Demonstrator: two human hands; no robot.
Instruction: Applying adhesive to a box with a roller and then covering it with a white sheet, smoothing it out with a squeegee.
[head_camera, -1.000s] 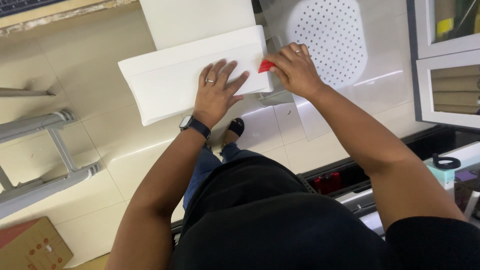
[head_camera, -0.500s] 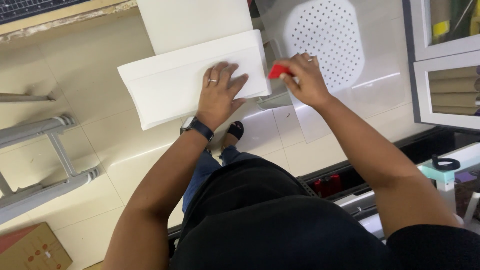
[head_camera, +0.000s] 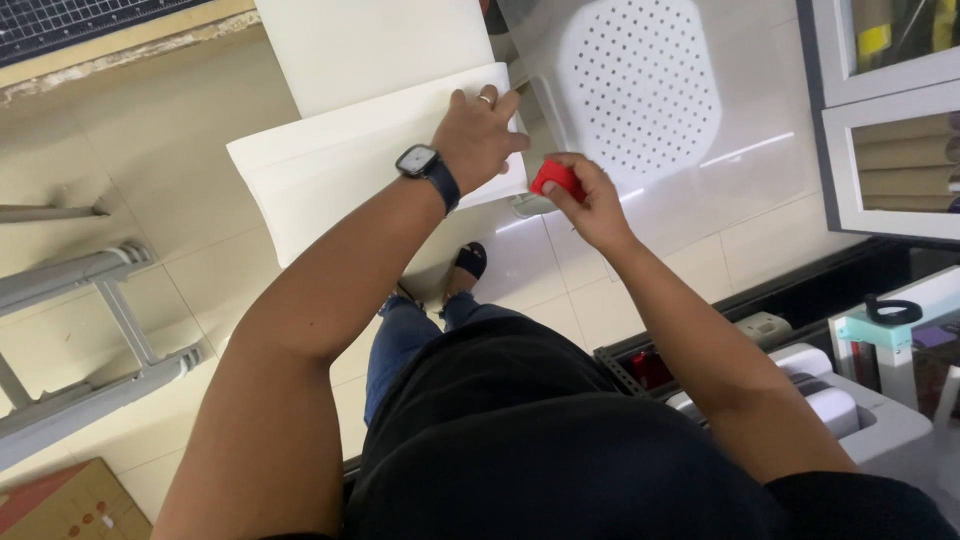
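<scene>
Right hand (head_camera: 590, 205): fingers pinched shut around a small red tool (head_camera: 556, 178), held at the fingertips. Kind of tool not clear, mostly hidden by the grip. It sits just right of the white board's (head_camera: 340, 170) near right corner, close to the edge; can't tell if it touches.

Left hand (head_camera: 478, 135): flat, fingers spread wide, palm down on the board's right end, pressing on it, gripping nothing. Ring on one finger, dark smartwatch (head_camera: 420, 162) on the wrist just behind the hand.

Board: long white panel, running left from the left hand and tilted a little. A second white sheet (head_camera: 370, 50) lies beyond the left hand, partly under the board's far edge.

Below both hands: pale tiled floor (head_camera: 200, 260), a foot in a dark sandal (head_camera: 468, 262) under the board's near edge.

Beyond the right hand: white perforated plastic stool seat (head_camera: 640, 85).

Far left of the left hand: grey metal frame (head_camera: 90, 330), cardboard box (head_camera: 70, 505) at the bottom corner.

Far right of the right hand: white-framed cabinet (head_camera: 880, 120), a grey-and-white machine (head_camera: 860, 410) lower down.
</scene>
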